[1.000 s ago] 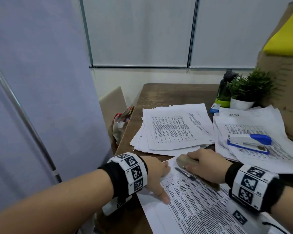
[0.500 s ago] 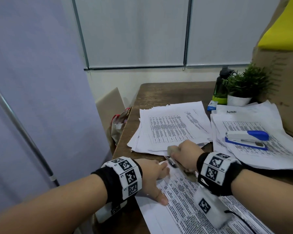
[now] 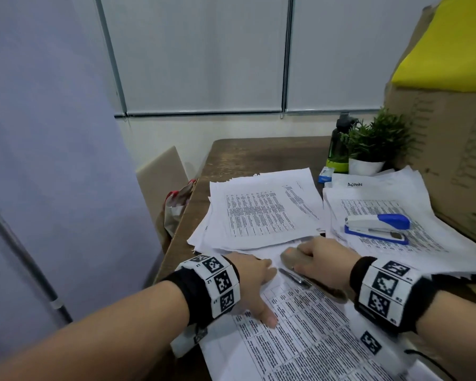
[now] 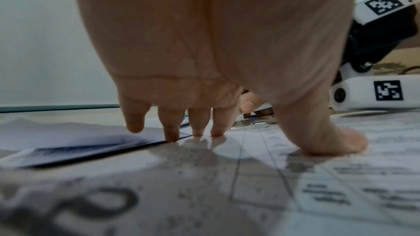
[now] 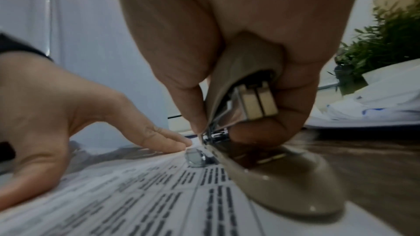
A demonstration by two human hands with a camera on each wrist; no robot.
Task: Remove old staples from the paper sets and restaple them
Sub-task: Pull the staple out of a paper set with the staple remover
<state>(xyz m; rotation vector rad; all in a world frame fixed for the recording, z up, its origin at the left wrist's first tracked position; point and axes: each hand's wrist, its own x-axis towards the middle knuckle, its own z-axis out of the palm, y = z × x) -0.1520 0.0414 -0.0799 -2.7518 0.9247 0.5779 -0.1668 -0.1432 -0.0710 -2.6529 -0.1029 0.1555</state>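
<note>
A printed paper set (image 3: 300,339) lies at the table's near edge. My left hand (image 3: 254,281) presses flat on its upper left part, fingers straight and thumb spread; in the left wrist view the fingertips (image 4: 195,132) touch the sheet. My right hand (image 3: 323,264) grips a beige stapler (image 3: 290,258) at the set's top corner. In the right wrist view this beige stapler (image 5: 272,173) has its base on the paper, with thumb and fingers curled round its top arm. A blue and white stapler (image 3: 377,228) lies unused on the right paper pile (image 3: 429,243).
A second paper pile (image 3: 261,213) sits mid-table just beyond my hands. At the back right stand a potted plant (image 3: 374,144), a dark bottle (image 3: 338,144) and a small blue box (image 3: 325,171). A big cardboard box (image 3: 451,138) walls the right side. A bag (image 3: 176,210) hangs off the table's left edge.
My right hand with the beige stapler shifted a little left, then back right, at the paper's top corner. The left hand stayed pressed on the sheet.
</note>
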